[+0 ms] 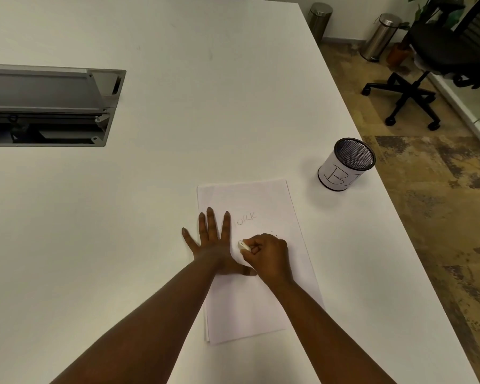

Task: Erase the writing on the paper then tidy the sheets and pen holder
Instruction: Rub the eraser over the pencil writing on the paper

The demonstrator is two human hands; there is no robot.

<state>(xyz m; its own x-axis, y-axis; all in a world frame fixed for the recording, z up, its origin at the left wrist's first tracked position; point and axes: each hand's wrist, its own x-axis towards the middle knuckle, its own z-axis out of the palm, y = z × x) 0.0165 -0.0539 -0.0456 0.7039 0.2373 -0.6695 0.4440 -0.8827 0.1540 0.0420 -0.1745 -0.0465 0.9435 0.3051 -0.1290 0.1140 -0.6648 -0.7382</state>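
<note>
A small stack of white sheets (261,300) lies on the white table (205,92), with faint pencil letters "ORK" (247,218) near the top. My left hand (214,245) presses flat on the paper's left edge, fingers spread. Just right of it, my right hand (266,254) is closed around a white eraser (244,245), whose tip touches the sheet below the letters. A black mesh pen holder (345,164) wrapped in white paper marked "B" stands beyond the sheets to the right; I see nothing inside it.
An open grey cable hatch (53,106) is set into the table at the left. The table's right edge (394,206) runs close to the pen holder. On the floor beyond are a black office chair (432,59) and two metal bins (380,36).
</note>
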